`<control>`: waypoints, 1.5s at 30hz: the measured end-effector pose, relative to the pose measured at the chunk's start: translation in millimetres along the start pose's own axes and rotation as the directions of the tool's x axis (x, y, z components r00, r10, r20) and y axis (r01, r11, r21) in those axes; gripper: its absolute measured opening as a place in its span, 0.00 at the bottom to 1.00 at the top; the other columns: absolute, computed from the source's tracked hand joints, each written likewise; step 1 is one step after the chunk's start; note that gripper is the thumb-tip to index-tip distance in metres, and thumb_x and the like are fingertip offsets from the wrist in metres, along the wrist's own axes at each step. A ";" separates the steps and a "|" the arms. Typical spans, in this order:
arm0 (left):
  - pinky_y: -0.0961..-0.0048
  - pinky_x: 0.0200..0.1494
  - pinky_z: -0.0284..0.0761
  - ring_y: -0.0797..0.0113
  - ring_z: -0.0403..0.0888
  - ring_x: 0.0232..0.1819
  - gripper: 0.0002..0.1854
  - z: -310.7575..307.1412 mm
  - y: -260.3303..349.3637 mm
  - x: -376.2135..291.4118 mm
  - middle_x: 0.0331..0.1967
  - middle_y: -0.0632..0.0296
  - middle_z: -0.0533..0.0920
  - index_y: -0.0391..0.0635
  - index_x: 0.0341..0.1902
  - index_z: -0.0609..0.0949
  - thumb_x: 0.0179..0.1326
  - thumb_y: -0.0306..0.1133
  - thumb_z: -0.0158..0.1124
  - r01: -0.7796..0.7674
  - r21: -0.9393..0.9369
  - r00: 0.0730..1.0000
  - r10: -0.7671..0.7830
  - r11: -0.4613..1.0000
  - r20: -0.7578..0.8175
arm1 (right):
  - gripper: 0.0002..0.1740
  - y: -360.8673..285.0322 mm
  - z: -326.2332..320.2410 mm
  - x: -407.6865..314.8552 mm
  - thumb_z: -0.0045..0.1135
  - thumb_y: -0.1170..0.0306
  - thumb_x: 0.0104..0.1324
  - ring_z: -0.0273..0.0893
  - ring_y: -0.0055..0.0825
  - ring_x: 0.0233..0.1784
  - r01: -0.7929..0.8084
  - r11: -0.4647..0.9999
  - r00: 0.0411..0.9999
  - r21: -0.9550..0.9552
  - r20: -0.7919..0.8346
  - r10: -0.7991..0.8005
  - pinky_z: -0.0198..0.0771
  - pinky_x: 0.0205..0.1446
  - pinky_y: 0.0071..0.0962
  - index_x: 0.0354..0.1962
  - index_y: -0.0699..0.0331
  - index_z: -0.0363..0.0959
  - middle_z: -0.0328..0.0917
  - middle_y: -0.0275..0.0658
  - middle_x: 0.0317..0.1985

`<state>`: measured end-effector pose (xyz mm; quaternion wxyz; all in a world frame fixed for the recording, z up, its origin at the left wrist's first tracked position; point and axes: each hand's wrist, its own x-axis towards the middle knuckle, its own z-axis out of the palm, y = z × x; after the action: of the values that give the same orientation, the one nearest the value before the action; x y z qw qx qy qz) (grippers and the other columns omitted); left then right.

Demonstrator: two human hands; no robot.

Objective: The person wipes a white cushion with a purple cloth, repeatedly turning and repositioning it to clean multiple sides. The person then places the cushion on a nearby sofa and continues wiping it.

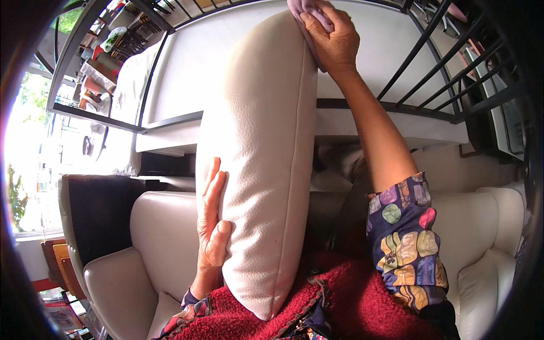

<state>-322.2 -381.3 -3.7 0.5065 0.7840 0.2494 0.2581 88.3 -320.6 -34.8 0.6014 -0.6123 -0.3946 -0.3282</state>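
Note:
A long cream leather-like cushion [259, 140] stands on edge before me, its near tip against my red fleece garment [263, 323]. Along its right face runs a stitched seam. My left hand [212, 225] rests flat against the cushion's left side, thumb and fingers spread a little. At the far right end, my right hand [333, 40] presses a mauve cloth [312, 25] onto the cushion's edge. Part of the cloth is cut off by the picture's top rim.
Beyond the cushion lies a white mattress [365, 51] in a black metal bed frame [418, 68]. Cream leather-like armchair parts flank me at left [170, 229] and right [459, 225]. Stacked furniture [127, 38] and a bright window [29, 148] are at the far left.

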 end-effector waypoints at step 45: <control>0.55 0.83 0.55 0.48 0.65 0.81 0.30 24.6 12.3 2.5 0.74 0.45 0.75 0.38 0.72 0.76 0.64 0.15 0.53 -0.234 0.081 0.962 0.242 0.969 -0.125 | 0.25 -9.2 -24.0 29.9 0.64 0.44 0.69 0.84 0.48 0.54 0.022 0.841 0.799 -0.541 0.515 0.311 0.79 0.55 0.45 0.55 0.48 0.86 0.88 0.43 0.51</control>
<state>-302.6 -400.5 -0.7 0.4281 0.8053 0.1950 0.3608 96.1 -342.2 -2.7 0.2858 -0.8516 -0.4055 -0.1693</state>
